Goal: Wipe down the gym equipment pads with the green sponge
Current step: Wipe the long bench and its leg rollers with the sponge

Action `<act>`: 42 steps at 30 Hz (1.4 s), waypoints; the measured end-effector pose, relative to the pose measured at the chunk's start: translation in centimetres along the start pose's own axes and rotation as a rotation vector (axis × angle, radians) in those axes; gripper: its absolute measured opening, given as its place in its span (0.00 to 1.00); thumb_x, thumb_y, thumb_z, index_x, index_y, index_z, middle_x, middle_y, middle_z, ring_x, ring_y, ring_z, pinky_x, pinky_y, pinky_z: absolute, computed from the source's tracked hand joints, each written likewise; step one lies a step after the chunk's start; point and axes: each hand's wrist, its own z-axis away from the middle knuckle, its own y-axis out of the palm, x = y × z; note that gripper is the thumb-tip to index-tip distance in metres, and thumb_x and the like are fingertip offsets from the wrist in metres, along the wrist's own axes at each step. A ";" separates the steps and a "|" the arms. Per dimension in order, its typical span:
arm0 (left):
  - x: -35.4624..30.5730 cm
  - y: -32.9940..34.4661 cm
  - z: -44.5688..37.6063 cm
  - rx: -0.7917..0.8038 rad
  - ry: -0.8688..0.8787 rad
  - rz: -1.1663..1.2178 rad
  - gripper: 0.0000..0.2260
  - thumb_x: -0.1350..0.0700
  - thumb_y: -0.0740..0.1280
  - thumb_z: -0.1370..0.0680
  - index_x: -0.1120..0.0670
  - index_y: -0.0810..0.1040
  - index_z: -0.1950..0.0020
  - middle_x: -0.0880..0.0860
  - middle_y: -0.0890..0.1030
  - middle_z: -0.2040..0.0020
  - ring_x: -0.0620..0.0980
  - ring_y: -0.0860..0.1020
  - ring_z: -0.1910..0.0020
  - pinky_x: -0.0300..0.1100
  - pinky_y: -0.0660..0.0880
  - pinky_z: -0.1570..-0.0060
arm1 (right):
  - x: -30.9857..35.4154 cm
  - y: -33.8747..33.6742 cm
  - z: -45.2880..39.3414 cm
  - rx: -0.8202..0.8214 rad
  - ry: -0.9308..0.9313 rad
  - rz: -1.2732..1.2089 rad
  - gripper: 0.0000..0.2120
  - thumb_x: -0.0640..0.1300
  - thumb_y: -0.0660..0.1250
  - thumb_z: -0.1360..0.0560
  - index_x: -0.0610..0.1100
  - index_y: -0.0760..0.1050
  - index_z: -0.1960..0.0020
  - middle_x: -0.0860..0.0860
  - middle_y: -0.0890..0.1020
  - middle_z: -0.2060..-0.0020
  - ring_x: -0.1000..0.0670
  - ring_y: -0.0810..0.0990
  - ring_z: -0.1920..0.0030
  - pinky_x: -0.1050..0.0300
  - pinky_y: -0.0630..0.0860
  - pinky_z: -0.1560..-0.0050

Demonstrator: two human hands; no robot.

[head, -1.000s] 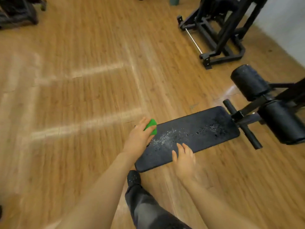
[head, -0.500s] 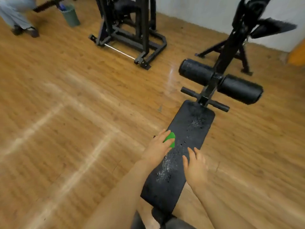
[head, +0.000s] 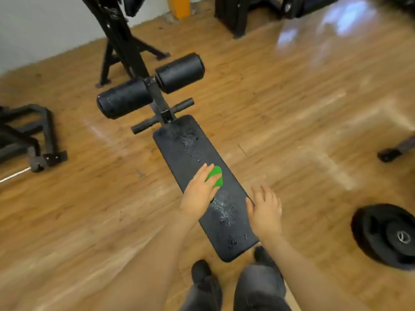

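Note:
A long black bench pad (head: 193, 149) runs from my feet up toward two black roller pads (head: 179, 72) (head: 123, 98). White wet specks lie along its middle. My left hand (head: 198, 191) holds the green sponge (head: 216, 176) down on the pad's middle, fingers lying over it, so only the sponge's right part shows. My right hand (head: 265, 209) hovers at the pad's right edge with fingers spread and holds nothing; its thumb is at the pad's rim.
A black weight plate (head: 386, 234) lies on the wooden floor to the right. A black rack base (head: 29, 135) stands at the left, and the bench's upright frame (head: 121, 41) rises behind the rollers. My shoes (head: 202, 272) stand at the pad's near end.
My view has swung round the bench, so the pad now points away from me. The left hand has slid the sponge from the pad's left edge onto its middle. The right hand stays beside the pad.

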 end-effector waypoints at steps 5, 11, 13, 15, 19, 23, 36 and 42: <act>-0.4 3.2 2.1 0.115 0.071 0.073 0.16 0.62 0.75 0.29 0.60 0.82 0.42 0.62 0.76 0.35 0.64 0.73 0.34 0.62 0.74 0.42 | -1.1 1.4 7.2 -0.073 0.226 0.009 0.17 0.47 0.67 0.23 0.42 0.76 0.37 0.39 0.76 0.38 0.36 0.74 0.37 0.34 0.70 0.39; -0.5 5.8 4.4 0.193 0.152 0.128 0.17 0.64 0.76 0.31 0.60 0.82 0.43 0.62 0.76 0.35 0.64 0.74 0.35 0.62 0.72 0.40 | -1.2 2.6 12.7 -0.041 0.412 -0.035 0.19 0.47 0.66 0.22 0.42 0.74 0.34 0.40 0.74 0.34 0.38 0.71 0.33 0.37 0.66 0.33; 0.0 6.2 5.0 0.190 0.170 0.123 0.17 0.65 0.77 0.32 0.61 0.82 0.44 0.62 0.77 0.36 0.64 0.74 0.36 0.63 0.72 0.40 | -0.9 3.2 13.4 -0.045 0.428 -0.042 0.19 0.47 0.66 0.23 0.42 0.74 0.33 0.40 0.74 0.34 0.38 0.71 0.34 0.37 0.66 0.34; 0.4 6.5 5.3 0.179 0.208 0.095 0.17 0.65 0.77 0.32 0.61 0.82 0.45 0.62 0.77 0.37 0.64 0.75 0.37 0.63 0.74 0.44 | -0.8 4.1 13.8 -0.075 0.434 -0.044 0.19 0.47 0.68 0.24 0.42 0.76 0.34 0.39 0.75 0.36 0.37 0.73 0.36 0.37 0.67 0.35; 1.9 7.4 4.6 0.195 0.283 0.071 0.17 0.64 0.76 0.31 0.60 0.82 0.42 0.60 0.77 0.35 0.62 0.74 0.35 0.62 0.75 0.44 | -0.8 5.6 13.9 -0.073 0.446 -0.032 0.20 0.48 0.65 0.22 0.43 0.74 0.33 0.40 0.73 0.34 0.38 0.71 0.34 0.38 0.65 0.33; 2.4 8.7 3.3 0.286 0.355 0.103 0.16 0.63 0.74 0.27 0.60 0.81 0.40 0.60 0.74 0.33 0.60 0.71 0.31 0.61 0.73 0.40 | -0.5 7.6 15.0 -0.060 0.530 -0.005 0.21 0.50 0.63 0.21 0.44 0.71 0.30 0.41 0.72 0.32 0.39 0.68 0.32 0.38 0.64 0.32; 8.0 13.9 -0.9 0.442 0.654 0.180 0.16 0.62 0.73 0.27 0.60 0.80 0.39 0.60 0.74 0.32 0.61 0.71 0.31 0.55 0.68 0.36 | 2.1 17.0 11.7 -0.219 0.718 0.119 0.19 0.47 0.69 0.25 0.42 0.75 0.35 0.39 0.75 0.37 0.36 0.73 0.37 0.35 0.70 0.38; 8.7 19.1 -0.6 0.473 0.634 0.214 0.15 0.62 0.72 0.26 0.59 0.80 0.40 0.59 0.74 0.32 0.60 0.69 0.30 0.52 0.64 0.34 | -0.7 22.1 10.2 -0.274 0.794 0.141 0.17 0.48 0.69 0.25 0.44 0.78 0.38 0.40 0.76 0.37 0.37 0.75 0.38 0.34 0.69 0.38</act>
